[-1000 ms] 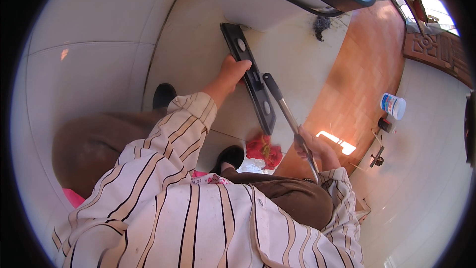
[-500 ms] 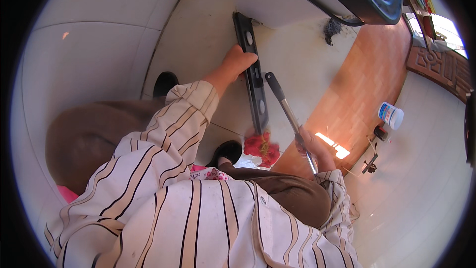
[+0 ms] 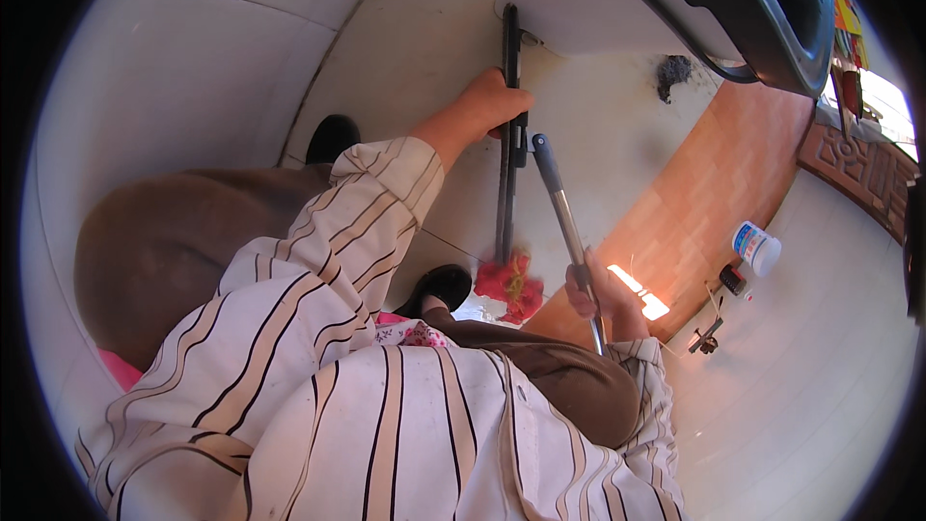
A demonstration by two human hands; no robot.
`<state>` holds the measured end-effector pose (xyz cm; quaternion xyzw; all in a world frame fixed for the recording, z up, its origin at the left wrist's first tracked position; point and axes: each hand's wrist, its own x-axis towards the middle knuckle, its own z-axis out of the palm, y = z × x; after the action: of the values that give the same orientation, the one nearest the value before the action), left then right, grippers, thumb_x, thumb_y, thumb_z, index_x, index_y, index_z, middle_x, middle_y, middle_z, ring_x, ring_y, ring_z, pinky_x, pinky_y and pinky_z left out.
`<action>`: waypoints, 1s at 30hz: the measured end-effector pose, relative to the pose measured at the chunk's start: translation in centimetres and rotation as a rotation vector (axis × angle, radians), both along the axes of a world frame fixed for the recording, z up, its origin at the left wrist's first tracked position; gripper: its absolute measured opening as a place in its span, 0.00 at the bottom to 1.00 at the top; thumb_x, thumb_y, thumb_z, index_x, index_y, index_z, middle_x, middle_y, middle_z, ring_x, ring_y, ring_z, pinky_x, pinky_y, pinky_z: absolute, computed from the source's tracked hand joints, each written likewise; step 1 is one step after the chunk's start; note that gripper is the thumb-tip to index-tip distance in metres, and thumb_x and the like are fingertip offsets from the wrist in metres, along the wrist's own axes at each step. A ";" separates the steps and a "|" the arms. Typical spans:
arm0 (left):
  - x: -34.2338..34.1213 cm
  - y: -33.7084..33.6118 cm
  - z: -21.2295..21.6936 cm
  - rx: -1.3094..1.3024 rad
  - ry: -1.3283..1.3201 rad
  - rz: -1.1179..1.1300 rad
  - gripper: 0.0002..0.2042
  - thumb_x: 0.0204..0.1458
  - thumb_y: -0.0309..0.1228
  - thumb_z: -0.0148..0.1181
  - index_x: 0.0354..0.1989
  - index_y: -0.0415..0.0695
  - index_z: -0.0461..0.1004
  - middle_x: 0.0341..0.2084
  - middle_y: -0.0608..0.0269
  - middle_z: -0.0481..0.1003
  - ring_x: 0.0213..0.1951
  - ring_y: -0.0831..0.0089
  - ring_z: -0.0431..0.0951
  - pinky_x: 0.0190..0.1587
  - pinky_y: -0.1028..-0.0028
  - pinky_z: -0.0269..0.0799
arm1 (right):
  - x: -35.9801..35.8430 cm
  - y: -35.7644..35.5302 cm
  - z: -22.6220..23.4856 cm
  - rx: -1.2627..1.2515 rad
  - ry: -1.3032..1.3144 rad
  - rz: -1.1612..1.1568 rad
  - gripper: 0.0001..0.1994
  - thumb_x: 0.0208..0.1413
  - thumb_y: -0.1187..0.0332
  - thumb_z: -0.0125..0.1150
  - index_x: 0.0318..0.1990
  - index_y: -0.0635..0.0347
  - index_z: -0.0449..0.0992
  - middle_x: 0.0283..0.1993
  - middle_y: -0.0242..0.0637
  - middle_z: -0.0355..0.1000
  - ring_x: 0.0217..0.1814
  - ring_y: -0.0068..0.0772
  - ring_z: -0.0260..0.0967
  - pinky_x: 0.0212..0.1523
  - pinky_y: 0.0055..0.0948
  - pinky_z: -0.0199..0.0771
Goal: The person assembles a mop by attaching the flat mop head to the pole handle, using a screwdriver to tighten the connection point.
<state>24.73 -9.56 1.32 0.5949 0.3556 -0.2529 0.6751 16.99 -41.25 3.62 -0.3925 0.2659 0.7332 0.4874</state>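
My left hand (image 3: 494, 101) is closed around a long, narrow black bar (image 3: 508, 198) that looks like a flat mop head, seen nearly edge-on. My right hand (image 3: 600, 287) grips a silver pole (image 3: 565, 222) with a dark grey end, which points up toward the middle of the bar. That grey end lies close beside a small bracket on the bar; whether they are joined I cannot tell. At the bar's near end is a red and yellow flower-like thing (image 3: 521, 291), partly blurred.
A dark clump of fluff (image 3: 672, 75) lies on the pale floor below a large black-edged object (image 3: 743, 0). Right of the orange-brown tiled strip (image 3: 714, 145) are a white tub (image 3: 757, 249), a small black item (image 3: 732, 279) and carved wood (image 3: 854, 169). A tiled wall (image 3: 183, 87) rises at left.
The bar has turned in my left hand from showing its broad face with two grey ovals to nearly edge-on. It stands more upright in view. My right hand still holds the pole.
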 end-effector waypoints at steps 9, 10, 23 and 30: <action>-2.3 -0.3 -3.0 0.047 -0.080 0.117 0.16 0.40 0.28 0.52 0.38 0.32 0.65 0.27 0.55 0.70 0.28 0.68 0.72 0.29 0.71 0.70 | 0.0 1.6 0.0 -0.162 -0.183 0.066 0.26 0.58 0.43 0.31 0.23 0.56 0.59 0.13 0.29 0.52 0.11 0.21 0.46 0.11 0.21 0.47; -2.7 0.1 -3.4 0.049 -0.081 0.114 0.16 0.40 0.28 0.52 0.38 0.32 0.65 0.27 0.55 0.70 0.28 0.68 0.72 0.29 0.71 0.70 | 0.0 1.7 0.0 -0.231 -0.247 0.106 0.25 0.58 0.44 0.33 0.23 0.57 0.59 0.13 0.29 0.53 0.11 0.21 0.47 0.11 0.22 0.47; -6.9 2.0 -8.1 0.008 -0.069 0.281 0.19 0.42 0.26 0.58 0.44 0.33 0.65 0.38 0.52 0.72 0.40 0.65 0.72 0.43 0.69 0.67 | -0.8 1.1 -3.0 -0.154 -1.211 0.509 0.21 0.58 0.53 0.43 0.27 0.66 0.65 0.17 0.48 0.60 0.21 0.44 0.59 0.25 0.35 0.61; -7.6 -0.3 -7.6 0.146 0.091 0.370 0.14 0.45 0.27 0.58 0.39 0.34 0.66 0.35 0.53 0.71 0.37 0.65 0.73 0.39 0.69 0.68 | -1.2 0.6 -4.1 -0.286 -1.240 0.531 0.22 0.57 0.52 0.43 0.28 0.67 0.64 0.21 0.54 0.63 0.25 0.54 0.62 0.27 0.41 0.62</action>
<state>17.13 -9.90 -6.33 0.5546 0.5064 -0.1250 0.6484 15.78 -40.69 -0.44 -0.8518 -0.0731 0.4253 0.2969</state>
